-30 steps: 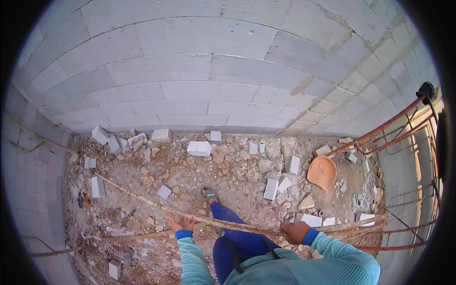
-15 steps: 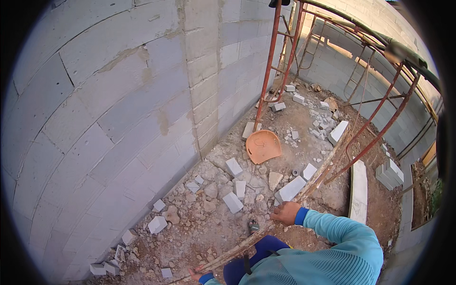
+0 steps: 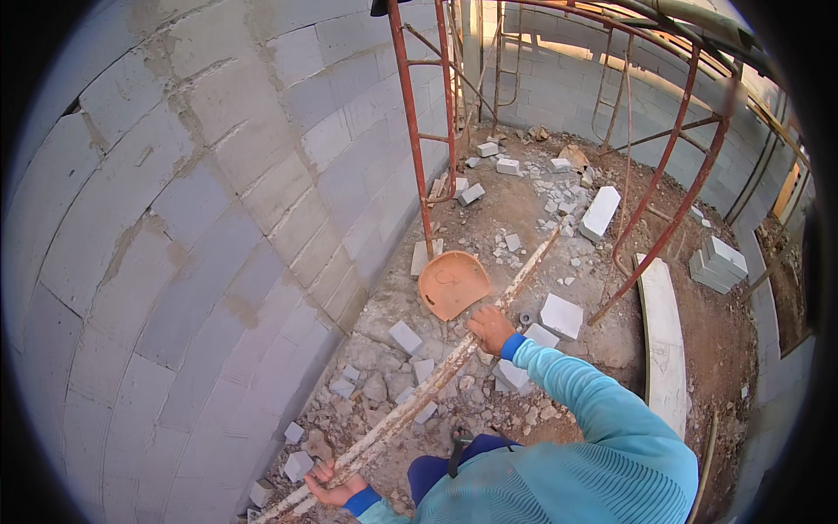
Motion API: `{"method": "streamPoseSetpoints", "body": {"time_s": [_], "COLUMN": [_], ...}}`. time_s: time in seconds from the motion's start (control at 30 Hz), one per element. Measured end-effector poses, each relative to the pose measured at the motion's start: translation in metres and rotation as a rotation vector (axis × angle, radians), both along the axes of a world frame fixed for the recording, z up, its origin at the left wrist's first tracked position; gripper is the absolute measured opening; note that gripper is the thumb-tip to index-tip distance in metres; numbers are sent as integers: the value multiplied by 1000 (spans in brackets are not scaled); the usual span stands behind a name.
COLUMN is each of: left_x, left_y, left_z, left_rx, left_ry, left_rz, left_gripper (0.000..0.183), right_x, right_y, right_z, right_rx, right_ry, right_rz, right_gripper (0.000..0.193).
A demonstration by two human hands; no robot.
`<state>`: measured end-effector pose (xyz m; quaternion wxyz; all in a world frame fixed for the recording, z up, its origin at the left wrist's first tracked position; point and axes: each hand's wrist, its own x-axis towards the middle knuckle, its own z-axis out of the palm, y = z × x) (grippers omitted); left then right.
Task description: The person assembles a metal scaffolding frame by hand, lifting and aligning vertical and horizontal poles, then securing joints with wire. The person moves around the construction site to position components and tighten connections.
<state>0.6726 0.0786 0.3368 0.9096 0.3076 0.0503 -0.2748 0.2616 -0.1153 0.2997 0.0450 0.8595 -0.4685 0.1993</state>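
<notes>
A long, mortar-crusted pole (image 3: 417, 384) slants across in front of me, raised over the rubble. My right hand (image 3: 492, 331) is wrapped around it near its middle. Lower down, my left hand (image 3: 335, 484) grips the same pole from beneath, fingers curled over it. Near the left hand a second thin bar shows alongside, so the pole may be a pair. Just beyond my right hand an orange plastic scoop-shaped pan (image 3: 454, 285) lies on the ground. Broken pale blocks (image 3: 560, 316) are scattered under and beside the pole.
A pale block wall (image 3: 201, 288) rises close on my left. Red scaffold frames stand ahead, with one leg (image 3: 415, 131) by the wall and another (image 3: 672, 218) to the right. A long pale board (image 3: 663, 341) and stacked blocks (image 3: 719, 264) lie at the right.
Both hands have lifted the pole and shifted it left, away from the board. My right hand has moved forward, toward the orange pan. The view has turned somewhat.
</notes>
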Motion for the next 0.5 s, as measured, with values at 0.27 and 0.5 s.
{"method": "streamPoseSetpoints", "body": {"time_s": [0.27,0.5], "left_x": [-33,-77], "left_y": [-78,-93], "left_z": [91,-6], "left_rx": [-363,-169], "left_ry": [-563,-370], "left_rz": [-360,-832], "left_gripper": [25,14], "right_x": [22,235], "right_y": [-15,20], "right_z": [96,253], "right_rx": [612,644], "right_ry": [14,-601], "right_rz": [86,730], "right_gripper": [65,104]}}
